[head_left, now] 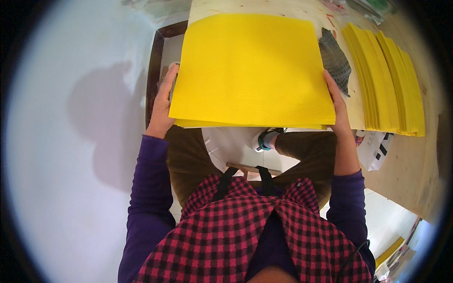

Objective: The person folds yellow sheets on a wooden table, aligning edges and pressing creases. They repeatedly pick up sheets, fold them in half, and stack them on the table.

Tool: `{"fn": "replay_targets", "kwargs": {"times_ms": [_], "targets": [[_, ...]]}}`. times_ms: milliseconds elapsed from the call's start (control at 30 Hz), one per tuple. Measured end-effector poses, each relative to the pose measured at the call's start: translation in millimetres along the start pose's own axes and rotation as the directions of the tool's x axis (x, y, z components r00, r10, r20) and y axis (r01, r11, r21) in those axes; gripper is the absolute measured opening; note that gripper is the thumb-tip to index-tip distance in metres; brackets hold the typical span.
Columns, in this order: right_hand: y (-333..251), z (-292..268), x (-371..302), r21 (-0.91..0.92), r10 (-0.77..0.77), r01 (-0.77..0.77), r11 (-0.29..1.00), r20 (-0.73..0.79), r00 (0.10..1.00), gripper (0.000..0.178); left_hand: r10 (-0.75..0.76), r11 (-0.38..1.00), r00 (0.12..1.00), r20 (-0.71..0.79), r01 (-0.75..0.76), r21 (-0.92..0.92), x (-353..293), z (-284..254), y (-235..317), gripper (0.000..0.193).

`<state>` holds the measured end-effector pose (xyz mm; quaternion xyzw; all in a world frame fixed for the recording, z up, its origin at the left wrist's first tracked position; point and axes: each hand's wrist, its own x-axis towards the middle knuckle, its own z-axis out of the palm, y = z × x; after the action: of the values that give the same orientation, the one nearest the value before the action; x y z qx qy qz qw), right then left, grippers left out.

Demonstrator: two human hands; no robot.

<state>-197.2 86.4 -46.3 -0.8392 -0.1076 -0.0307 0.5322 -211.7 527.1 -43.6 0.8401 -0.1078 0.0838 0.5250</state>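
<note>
A thick stack of square yellow sheets, soft and felt-like, lies in front of me with its near edge jutting past the table edge. My left hand clasps its left side, fingers straight and together along the edge. On the opposite side my right hand presses the right edge near the front corner, so the stack is held between both palms. The thumbs are hard to make out. At the near left corner the lower sheets fan out slightly.
Two piles of folded yellow sheets, a nearer pile and an outer one, stand on the wooden table at the right. A dark grey cloth lies beside the stack. A white wall rises on the left. Below hangs a white bag.
</note>
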Motion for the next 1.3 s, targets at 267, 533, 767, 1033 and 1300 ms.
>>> {"fn": "replay_targets", "kwargs": {"times_ms": [267, 533, 767, 1033, 1300], "targets": [[-3, 0, 0, -0.060, 0.000, 0.000, 0.998, 0.003, 1.000, 0.074, -0.066, 0.996, 0.995, 0.081, 0.071, -0.054, -1, -4, -2, 0.064], [3, -1, 0, 0.103, 0.052, -0.046, 0.994, -0.049, 0.997, 0.070, -0.022, 0.999, 1.000, 0.020, 0.023, -0.032, -2, -3, -10, 0.058], [1, -7, 2, -0.246, -0.315, 0.300, 0.922, -0.023, 0.949, 0.032, 0.153, 0.980, 0.985, 0.074, -0.161, 0.116, 3, -15, -11, 0.029], [5, -8, 10, -0.021, -0.017, 0.016, 1.000, -0.060, 0.998, 0.017, 0.097, 0.995, 0.993, 0.064, -0.097, 0.008, 14, -18, -20, 0.025], [-4, -7, 25, 0.141, 0.274, -0.265, 0.954, -0.046, 0.961, 0.020, -0.328, 0.909, 0.945, -0.011, 0.312, -0.278, 19, -11, -8, 0.019]]}}
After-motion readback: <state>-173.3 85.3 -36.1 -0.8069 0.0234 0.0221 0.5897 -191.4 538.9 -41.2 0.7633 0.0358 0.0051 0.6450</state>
